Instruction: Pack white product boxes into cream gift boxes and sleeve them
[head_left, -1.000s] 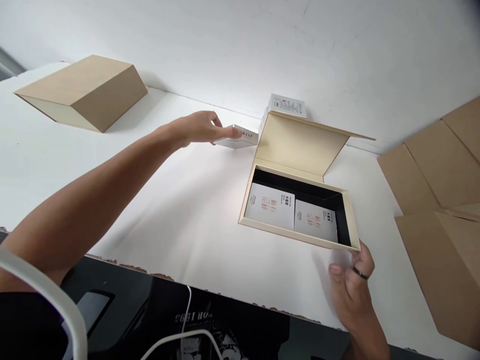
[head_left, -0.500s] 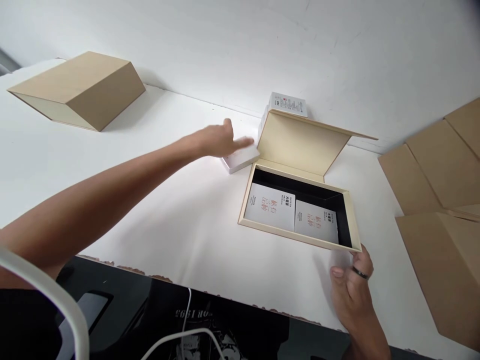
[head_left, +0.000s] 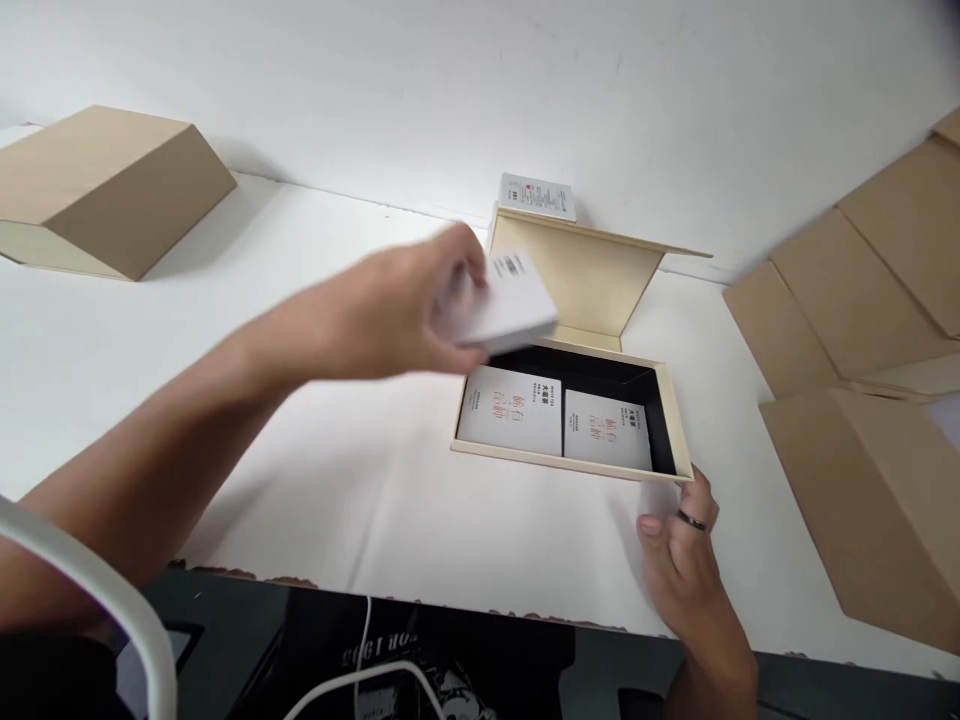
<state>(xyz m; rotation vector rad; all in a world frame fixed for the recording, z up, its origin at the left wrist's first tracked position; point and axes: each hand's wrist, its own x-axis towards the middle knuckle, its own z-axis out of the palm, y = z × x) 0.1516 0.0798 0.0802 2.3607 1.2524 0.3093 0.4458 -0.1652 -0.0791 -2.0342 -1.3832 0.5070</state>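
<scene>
— Left hand [head_left: 397,310]?
— Clenched round a small white flat carton [head_left: 510,305], thumb on top, fingers underneath; blurred, so the print on it unreadable; held in the air over the far left corner of the open beige rectangular gift box [head_left: 555,458], clear of the white tabletop [head_left: 337,450].

— Inside that gift box?
— Black lining; two white printed packets [head_left: 514,408] lying flat side by side along the near wall, touching each other; bare black floor behind them; hinged beige lid [head_left: 592,275] standing up at the back, tilted away.

— Right hand [head_left: 679,560]?
— Loose, grasping nothing; fingertips resting against the near right corner of the gift box; dark ring [head_left: 691,520] on one finger.

— Round about?
— Another small white box [head_left: 537,196] just behind the lid, by the wall; closed tan cardboard box [head_left: 105,190] at the far left, well apart; flat brown cardboard sheets [head_left: 862,300] overlapping at the right; thin white cable [head_left: 360,680] below the tabletop's near edge.
</scene>
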